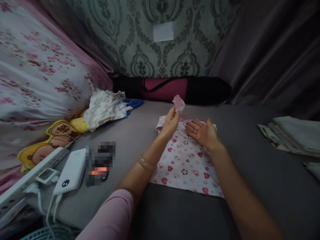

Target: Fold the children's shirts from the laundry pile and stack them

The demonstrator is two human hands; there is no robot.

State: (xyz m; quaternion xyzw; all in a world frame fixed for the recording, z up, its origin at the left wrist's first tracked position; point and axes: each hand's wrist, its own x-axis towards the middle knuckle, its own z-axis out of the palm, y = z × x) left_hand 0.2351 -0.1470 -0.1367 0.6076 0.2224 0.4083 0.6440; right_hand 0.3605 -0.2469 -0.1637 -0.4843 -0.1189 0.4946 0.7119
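A small white garment with red hearts and flowers (186, 163) lies flat on the grey bed surface (250, 166). My left hand (170, 122) pinches a pink corner of that garment (179, 102) and holds it lifted at the far end. My right hand (203, 133) rests on the garment's upper part, palm up, fingers stretched out and holding nothing.
A crumpled pile of light clothes (106, 108) lies at the left by a floral pillow (37, 73). A white power bank (71, 171) and a power strip (30, 176) sit at the near left. Folded cloths (292, 135) lie at the right. A black and pink bag (172, 88) lines the wall.
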